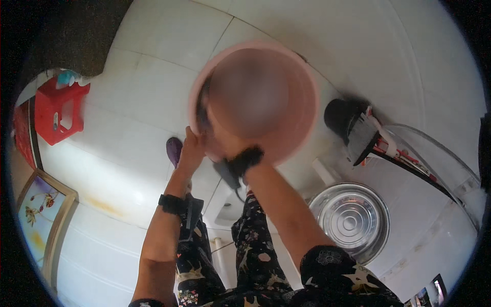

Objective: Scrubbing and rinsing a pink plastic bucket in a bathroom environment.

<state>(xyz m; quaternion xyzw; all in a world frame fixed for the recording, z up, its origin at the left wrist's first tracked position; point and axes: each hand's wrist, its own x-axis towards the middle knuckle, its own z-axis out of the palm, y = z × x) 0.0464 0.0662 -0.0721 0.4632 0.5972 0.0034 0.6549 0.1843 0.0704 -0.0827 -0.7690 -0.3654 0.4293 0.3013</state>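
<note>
A large round pink bucket (310,97) stands on the tiled floor in front of me. My left hand (192,149) is closed round its near left rim. A black band (171,204) circles my left wrist, with a dark grey piece (192,217) hanging beside it. My right forearm (286,210) reaches over the bucket's near rim. Round its end is a black band (247,159), with a dark grey piece (227,174) at its side. Beyond that band the fingers of my right hand are hidden. Something dark lines the bucket's left inner wall; a blur covers its middle.
A shiny steel basin (350,221) lies to the near right. Behind it are a black container (339,115), red and white items and a clear hose (434,139). At left are a red plastic stool (46,117) and a framed flower picture (42,220). A purple shoe (174,148) shows beside the bucket.
</note>
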